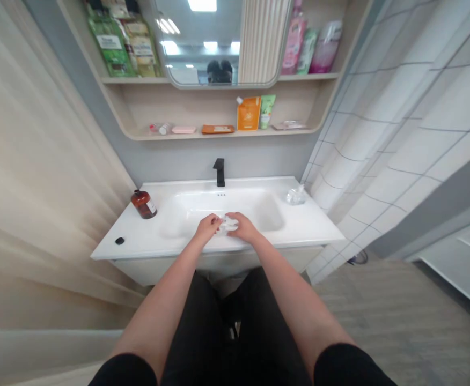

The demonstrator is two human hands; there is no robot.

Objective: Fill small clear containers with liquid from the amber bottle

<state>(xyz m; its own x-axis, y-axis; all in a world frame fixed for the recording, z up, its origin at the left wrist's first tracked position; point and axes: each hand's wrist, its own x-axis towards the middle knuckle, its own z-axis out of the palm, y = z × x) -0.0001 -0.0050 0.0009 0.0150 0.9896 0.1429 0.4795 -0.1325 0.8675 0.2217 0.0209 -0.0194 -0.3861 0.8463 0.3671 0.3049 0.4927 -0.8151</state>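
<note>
- White crumpled wad [227, 225] between the grips, above the sink [267, 212]
- Left grip [207, 228] and right grip [243, 226] together, clamped on it from both sides
- Amber bottle [144, 204] well left; clear wrap [295, 195] well right

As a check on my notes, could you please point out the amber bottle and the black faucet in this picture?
Amber bottle [143, 206]: head view, on its body.
Black faucet [220, 177]: head view, on its stem.
</note>
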